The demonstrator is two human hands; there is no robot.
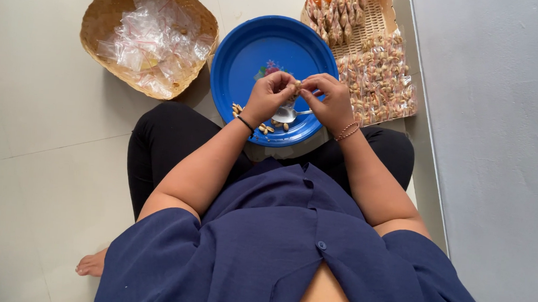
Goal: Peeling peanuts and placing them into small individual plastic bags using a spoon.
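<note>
At the centre of the frame, over the blue plate (pixel 249 63), the fingers (pixel 288 84) of both hands pinch together on a small clear packet (pixel 298 86) with a few nuts in it. The left hand (pixel 268 96) grips it from the left, the right hand (pixel 329 100) from the right, so the packet lies between the two sets of fingertips, equally near to each; it is too small to tell which way its long axis runs.

Just below the hands a metal spoon (pixel 285 114) rests on the plate, its handle pointing right toward the right hand. Loose nuts (pixel 264 129) lie scattered near the plate's lower edge, closer to the left hand.

At the upper right of the frame a flat woven tray (pixel 386 18) holds many small clear packets already filled with nuts (pixel 379 80), laid in rows, some spilling over its lower part. At the upper left a round woven basket (pixel 103 16) holds a heap of empty clear bags (pixel 154 38) with thin red strips. All of it rests on the pale tiled floor (pixel 32 155), beside a grey wall (pixel 501 121).
</note>
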